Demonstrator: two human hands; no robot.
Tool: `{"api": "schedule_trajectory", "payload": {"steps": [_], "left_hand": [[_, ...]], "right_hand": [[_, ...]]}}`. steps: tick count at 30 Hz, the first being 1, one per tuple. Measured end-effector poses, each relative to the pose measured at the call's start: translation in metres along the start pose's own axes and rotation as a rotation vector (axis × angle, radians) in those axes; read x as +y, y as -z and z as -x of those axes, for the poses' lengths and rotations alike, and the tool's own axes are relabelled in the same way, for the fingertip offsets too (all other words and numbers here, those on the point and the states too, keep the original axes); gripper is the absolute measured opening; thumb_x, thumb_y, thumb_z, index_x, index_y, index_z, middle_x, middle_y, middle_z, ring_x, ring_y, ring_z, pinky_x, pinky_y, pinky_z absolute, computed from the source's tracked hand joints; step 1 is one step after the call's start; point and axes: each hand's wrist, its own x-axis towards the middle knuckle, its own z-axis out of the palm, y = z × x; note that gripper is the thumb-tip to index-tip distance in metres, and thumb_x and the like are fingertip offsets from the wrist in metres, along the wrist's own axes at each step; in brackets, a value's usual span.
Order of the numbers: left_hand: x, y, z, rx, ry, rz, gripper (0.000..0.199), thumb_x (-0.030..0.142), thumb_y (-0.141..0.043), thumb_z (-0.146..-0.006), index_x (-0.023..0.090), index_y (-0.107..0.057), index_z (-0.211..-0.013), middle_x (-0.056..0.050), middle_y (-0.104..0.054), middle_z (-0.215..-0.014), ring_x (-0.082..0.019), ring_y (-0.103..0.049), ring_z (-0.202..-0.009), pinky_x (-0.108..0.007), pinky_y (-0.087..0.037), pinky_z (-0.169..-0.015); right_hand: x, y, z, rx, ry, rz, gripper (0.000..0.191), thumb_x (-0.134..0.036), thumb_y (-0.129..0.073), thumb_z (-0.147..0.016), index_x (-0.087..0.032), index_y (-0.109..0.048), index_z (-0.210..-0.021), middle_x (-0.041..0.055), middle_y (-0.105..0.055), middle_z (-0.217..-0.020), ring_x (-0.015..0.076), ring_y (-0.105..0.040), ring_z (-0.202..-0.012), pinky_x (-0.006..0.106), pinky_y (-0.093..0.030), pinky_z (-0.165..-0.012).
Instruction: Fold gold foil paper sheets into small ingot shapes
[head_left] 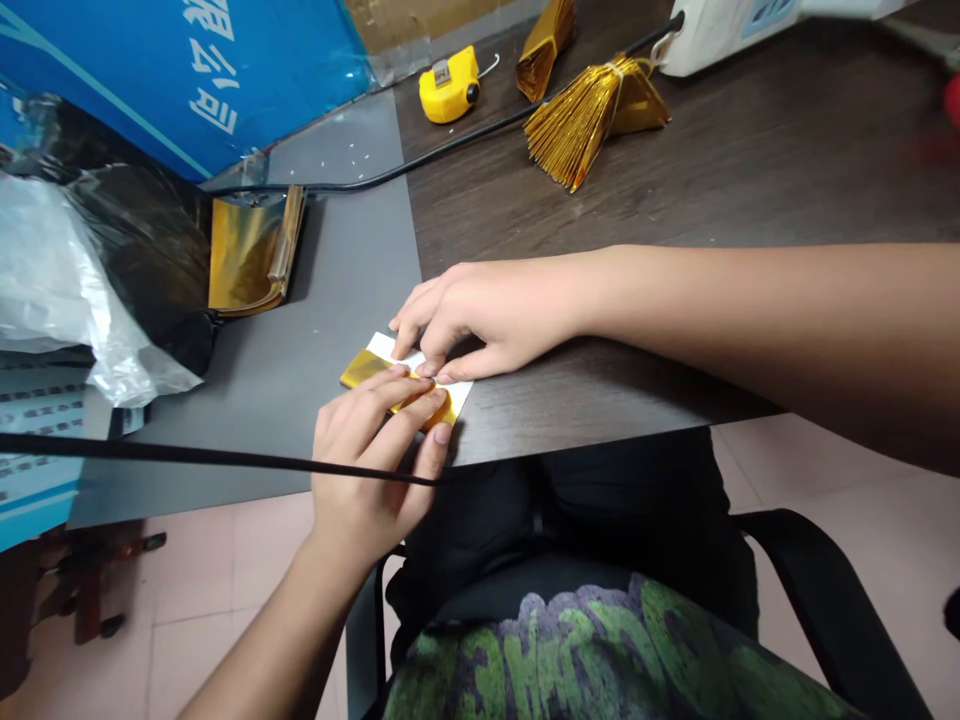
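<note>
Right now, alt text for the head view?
Left hand and right hand touch a gold and white sheet near the front edge of the desk. Behind: yellow tape measure, folded gold bundles; upper left, a blue box.

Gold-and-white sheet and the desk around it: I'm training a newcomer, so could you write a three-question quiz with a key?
1. True or false: the left hand and the right hand both touch the gold-and-white sheet.
2. The tape measure is: A) red, B) yellow, C) green.
3. Fill in: the large characters on the blue box are ____ in colour.

Key: 1 true; 2 B; 3 white.
</note>
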Motion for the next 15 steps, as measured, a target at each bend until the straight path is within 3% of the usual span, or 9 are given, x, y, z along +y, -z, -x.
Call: {"api": "schedule_trajectory", "payload": {"steps": [15], "left_hand": [[-0.0011,0.0008,0.0006,-0.01,-0.024,-0.003,0.025,0.018,-0.069,-0.088,0.022,-0.067,-0.113,-0.007,-0.073,-0.116,-0.026,-0.067,-0.12,-0.04,-0.051,-0.099]], "right_hand": [[0.0001,-0.0012,0.0005,0.019,-0.023,-0.03,0.015,-0.017,-0.064,-0.093,-0.02,-0.078,-0.098,0.003,-0.071,-0.126,0.0229,-0.062,-0.123,0.041,-0.044,-0.109]]}}
